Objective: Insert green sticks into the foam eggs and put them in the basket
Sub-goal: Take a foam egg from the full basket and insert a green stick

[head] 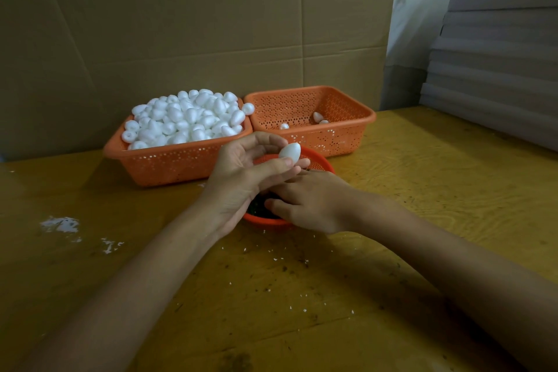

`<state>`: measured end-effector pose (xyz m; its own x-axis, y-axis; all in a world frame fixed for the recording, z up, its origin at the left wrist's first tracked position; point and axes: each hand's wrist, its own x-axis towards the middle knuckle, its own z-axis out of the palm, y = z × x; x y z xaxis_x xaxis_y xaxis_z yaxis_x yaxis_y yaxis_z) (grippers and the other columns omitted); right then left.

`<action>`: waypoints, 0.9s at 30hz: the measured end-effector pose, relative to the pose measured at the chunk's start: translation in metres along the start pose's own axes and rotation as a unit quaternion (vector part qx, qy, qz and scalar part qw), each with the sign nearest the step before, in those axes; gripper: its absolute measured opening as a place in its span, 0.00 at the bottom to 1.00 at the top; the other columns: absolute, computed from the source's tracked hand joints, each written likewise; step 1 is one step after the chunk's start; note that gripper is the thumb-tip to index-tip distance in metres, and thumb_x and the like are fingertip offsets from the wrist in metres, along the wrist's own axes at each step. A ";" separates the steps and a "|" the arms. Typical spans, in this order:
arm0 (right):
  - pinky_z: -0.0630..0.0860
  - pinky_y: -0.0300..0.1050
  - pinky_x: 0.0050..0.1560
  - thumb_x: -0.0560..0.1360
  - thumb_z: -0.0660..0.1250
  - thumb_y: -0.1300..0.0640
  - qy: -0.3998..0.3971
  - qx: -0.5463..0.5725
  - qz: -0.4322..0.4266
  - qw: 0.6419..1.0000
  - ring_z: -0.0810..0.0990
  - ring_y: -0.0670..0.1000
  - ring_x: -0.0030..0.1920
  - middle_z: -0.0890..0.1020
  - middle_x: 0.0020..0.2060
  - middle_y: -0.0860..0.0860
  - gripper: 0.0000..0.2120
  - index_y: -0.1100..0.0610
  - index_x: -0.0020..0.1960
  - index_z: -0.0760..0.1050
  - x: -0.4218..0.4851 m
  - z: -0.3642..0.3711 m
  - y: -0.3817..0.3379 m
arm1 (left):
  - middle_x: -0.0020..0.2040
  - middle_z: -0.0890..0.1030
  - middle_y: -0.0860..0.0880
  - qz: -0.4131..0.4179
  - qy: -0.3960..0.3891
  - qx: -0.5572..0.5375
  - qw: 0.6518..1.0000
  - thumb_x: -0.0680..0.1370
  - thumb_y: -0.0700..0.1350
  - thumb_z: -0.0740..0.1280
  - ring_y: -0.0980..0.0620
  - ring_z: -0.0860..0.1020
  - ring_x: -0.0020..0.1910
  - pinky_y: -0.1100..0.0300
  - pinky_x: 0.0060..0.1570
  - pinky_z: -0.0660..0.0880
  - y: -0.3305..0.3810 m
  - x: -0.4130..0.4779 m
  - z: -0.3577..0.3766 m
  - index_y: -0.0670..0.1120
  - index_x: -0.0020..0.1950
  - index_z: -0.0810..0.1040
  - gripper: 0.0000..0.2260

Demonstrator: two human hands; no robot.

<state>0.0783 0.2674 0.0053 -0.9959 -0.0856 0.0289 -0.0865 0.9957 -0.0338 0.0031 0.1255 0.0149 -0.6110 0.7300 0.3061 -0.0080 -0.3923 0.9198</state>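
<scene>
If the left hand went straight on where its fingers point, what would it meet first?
Likely the right basket, at its front wall just past the small bowl. The left hand, holding the egg, points right and away; depth is unclear.

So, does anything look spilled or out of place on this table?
Yes. White foam crumbs lie scattered on the wooden table: a patch at the left, small bits nearer the person. Also, one stray egg sits at the rim of the heaped left basket and might roll off.
</scene>
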 end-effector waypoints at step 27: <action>0.68 0.57 0.71 0.86 0.50 0.44 -0.010 -0.010 -0.008 1.000 0.72 0.54 0.71 0.78 0.66 0.54 0.22 0.51 0.74 0.68 0.002 0.000 0.000 | 0.52 0.85 0.41 0.010 -0.001 -0.061 0.998 0.74 0.30 0.66 0.35 0.84 0.60 0.58 0.52 0.83 -0.004 0.004 -0.009 0.40 0.50 0.76 0.08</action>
<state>0.0768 0.2675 0.0053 -0.9946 -0.1028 0.0102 -0.1030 0.9946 -0.0134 -0.0062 0.1249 0.0106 -0.6105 0.7222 0.3253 -0.0920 -0.4726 0.8765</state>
